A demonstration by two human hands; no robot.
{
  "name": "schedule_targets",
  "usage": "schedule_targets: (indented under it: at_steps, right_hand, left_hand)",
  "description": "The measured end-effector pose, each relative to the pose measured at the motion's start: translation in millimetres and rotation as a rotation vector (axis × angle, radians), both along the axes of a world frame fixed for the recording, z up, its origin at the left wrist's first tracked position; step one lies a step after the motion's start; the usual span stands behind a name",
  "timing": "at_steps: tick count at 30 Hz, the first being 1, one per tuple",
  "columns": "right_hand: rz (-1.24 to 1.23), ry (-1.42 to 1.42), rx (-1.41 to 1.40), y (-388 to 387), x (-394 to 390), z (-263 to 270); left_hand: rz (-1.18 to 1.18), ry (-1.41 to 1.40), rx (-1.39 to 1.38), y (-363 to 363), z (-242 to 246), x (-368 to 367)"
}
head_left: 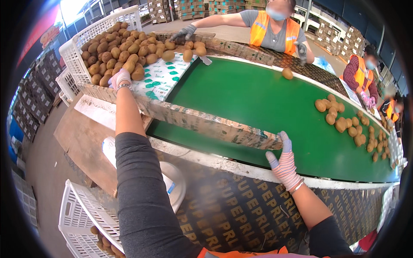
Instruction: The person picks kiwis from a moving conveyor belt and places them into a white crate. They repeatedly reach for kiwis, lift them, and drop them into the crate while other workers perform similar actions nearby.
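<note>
My left hand (120, 79), in a striped glove, is at the near edge of a heap of brown kiwifruit (113, 53). Its fingers are partly hidden against the fruit, so a grip cannot be made out. The heap spills from a tipped white plastic crate (75, 61) onto a white sheet with green leaf prints (155, 82). Over the green conveyor belt (232, 93), my right hand (285, 166) has thumb and finger spread and holds nothing. Its fingertip is at the end of a tape-wrapped board (209, 122) that slants across the belt's near side.
Across the belt, a person in an orange vest (274, 30) has one gloved hand (184, 33) at the heap. A single kiwifruit (287, 73) lies near the far rail; several more (342, 124) are farther right. A white crate (87, 216) holding kiwifruit stands at lower left.
</note>
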State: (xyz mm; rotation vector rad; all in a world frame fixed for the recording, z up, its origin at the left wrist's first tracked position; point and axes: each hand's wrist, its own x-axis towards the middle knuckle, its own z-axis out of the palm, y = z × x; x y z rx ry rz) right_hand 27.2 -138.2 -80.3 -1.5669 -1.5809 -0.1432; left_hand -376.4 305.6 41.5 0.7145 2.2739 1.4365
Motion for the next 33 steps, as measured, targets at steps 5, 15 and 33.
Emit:
schedule_targets:
  at_steps: [5, 15, 33]
  right_hand:
    - [0.004, 0.031, -0.014, -4.1, 9.6, -0.1]
    - [0.025, 0.123, -0.037, -6.8, 7.3, 4.6]
    - [-0.044, 0.210, -0.058, 3.4, -4.6, 6.5]
  left_hand:
    - [-0.024, -0.178, -0.014, -10.9, 19.8, 15.3]
    - [-0.044, 0.678, -0.230, 26.7, 6.1, -43.5]
    - [-0.973, 0.017, -0.251, 75.2, -3.8, -94.6]
